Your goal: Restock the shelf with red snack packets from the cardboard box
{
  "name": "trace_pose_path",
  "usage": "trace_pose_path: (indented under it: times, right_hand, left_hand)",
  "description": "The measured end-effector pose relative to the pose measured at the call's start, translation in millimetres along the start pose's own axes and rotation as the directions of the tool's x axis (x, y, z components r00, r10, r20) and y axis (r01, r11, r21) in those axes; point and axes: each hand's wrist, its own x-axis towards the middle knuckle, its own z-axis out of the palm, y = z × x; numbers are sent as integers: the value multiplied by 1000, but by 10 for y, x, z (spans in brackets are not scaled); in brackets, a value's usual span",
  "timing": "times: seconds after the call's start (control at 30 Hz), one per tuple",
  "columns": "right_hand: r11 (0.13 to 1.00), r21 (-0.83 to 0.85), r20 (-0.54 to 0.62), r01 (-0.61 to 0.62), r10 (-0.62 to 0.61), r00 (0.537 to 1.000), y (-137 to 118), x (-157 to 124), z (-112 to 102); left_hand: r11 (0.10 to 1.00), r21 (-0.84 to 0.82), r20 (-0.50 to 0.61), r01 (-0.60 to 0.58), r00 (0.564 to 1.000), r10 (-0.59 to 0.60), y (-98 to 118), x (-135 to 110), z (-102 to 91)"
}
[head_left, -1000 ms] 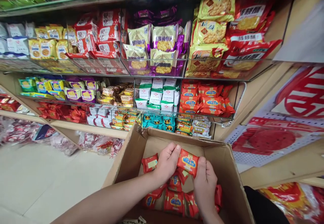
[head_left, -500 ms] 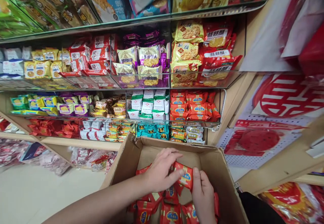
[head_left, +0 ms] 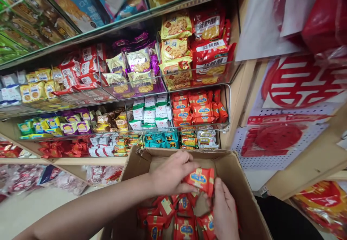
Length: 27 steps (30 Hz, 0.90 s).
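A red wrapped snack packet (head_left: pixel 200 179) with a blue and gold label is held above an open cardboard box (head_left: pixel 251 191). My left hand (head_left: pixel 173 173) grips its left side, fingers over the top and thumb low on the front. At the packet's right end is my right hand (head_left: pixel 224 209), thumb along the edge and fingertips curled beneath; part of this grip is hidden. Below both hands, several matching red packets (head_left: pixel 185 227) lie loose in the box.
Behind the box rise shelves with clear dividers. Matching red packets (head_left: pixel 202 111) fill a lower right compartment, beside white-and-green packets (head_left: pixel 149 111). Larger biscuit packs (head_left: pixel 177 48) sit above. A perforated panel (head_left: pixel 245 149) with red decorations stands to the right. Bagged goods (head_left: pixel 63 178) lie at lower left.
The view has tilted and shifted, so the shelves appear lower and slanted. The held packet has turned more level, with more of its front showing; my right hand sits slightly farther right.
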Motion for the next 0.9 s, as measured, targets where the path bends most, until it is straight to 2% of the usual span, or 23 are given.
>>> trace_pose_path:
  times: [0.1, 0.17, 0.27, 0.33, 0.43, 0.57, 0.7, 0.9]
  right_hand:
    - [972, 94, 121, -215, 203, 972, 49, 26, 4]
    - [962, 65, 204, -266, 248, 947, 82, 38, 30]
    - [970, -9, 332, -245, 234, 914, 107, 38, 67]
    - [980, -78, 394, -182, 198, 898, 102, 28, 68]
    - [982, -183, 464, -40, 122, 877, 74, 7, 35]
    - [961, -252, 520, 109, 40, 853, 56, 1, -12]
    - [951, -273, 524, 146, 19, 851, 81, 27, -33]
    - [942, -297, 549, 155, 35, 835, 56, 41, -74]
  left_hand:
    - [999, 40, -129, 34, 991, -28, -45, 88, -130]
    - [997, 43, -242, 63, 969, -51, -81, 162, -218]
    - [994, 60, -407, 87, 912, -55, -147, 285, -332]
    - [986, 127, -464, 109, 885, -38, -207, 374, -403]
    - [942, 304, -499, 140, 866, 32, -319, 530, -527]
    - [803, 542, -501, 249, 862, 71, -442, 797, -710]
    - [701, 619, -453, 355, 890, -51, -459, 1070, -815]
    - [636, 611, -458, 472, 866, -202, -396, 1413, -829]
